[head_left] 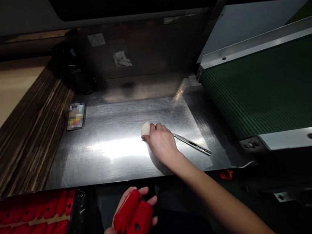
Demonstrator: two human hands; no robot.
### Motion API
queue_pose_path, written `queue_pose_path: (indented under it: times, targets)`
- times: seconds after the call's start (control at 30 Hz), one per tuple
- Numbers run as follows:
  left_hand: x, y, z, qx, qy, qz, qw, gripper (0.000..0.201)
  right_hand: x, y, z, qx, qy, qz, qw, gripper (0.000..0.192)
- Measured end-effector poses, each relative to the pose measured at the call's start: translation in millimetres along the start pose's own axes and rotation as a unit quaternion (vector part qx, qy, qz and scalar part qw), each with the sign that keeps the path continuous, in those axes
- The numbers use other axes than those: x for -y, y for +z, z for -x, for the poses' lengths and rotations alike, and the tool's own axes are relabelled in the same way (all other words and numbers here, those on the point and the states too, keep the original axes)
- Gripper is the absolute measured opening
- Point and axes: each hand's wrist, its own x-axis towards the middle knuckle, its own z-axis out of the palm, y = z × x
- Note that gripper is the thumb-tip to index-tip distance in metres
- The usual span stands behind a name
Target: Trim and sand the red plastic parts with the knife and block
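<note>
My left hand [119, 227] is low at the bottom middle, closed around two red plastic parts [133, 221] held side by side below the table's front edge. My right hand [161, 142] reaches out over the shiny metal table [107, 150] and its fingers are closed over a small pale, rounded object [145, 129] that rests on the metal surface. Just right of that hand, a slim metal utility knife [192, 144] lies flat on the table, apart from the fingers.
A bin of several red plastic parts [29, 226] sits at the bottom left. A green conveyor belt [268, 89] slopes along the right. A stack of dark wooden boards [24, 143] flanks the left. A small blurred packet [75, 116] and dark containers [78, 72] stand farther back.
</note>
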Motion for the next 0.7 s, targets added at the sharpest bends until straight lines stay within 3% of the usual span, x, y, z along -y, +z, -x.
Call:
queue_pose_path:
  times: [0.17, 0.23, 0.33, 0.47, 0.7]
  targets:
    - [-9.5, -5.4, -11.1, -0.097, 0.229, -0.095, 0.964, 0.096, -4.2, 0.4, 0.2, 0.027, 0.004, -0.057, 0.998, 0.031]
    - [-15.2, -12.2, -21.3, -0.110, 0.294, -0.129, 0.941, 0.096, -5.1, -6.1, 15.9, 0.045, -0.003, -0.083, 0.996, 0.020]
    - [-21.4, -17.7, -35.5, -0.135, 0.379, -0.144, 0.904, 0.089, 4.8, -19.7, 56.1, 0.101, -0.031, -0.192, 0.976, 0.023]
    - [-23.7, -13.0, -42.7, -0.120, 0.416, -0.175, 0.884, 0.091, 29.9, -30.2, 105.7, 0.188, -0.122, -0.381, 0.897, 0.016]
    - [-29.8, -5.1, -38.4, -0.137, 0.442, -0.218, 0.859, 0.095, 47.7, -14.0, 115.2, 0.194, -0.159, -0.398, 0.883, 0.009]
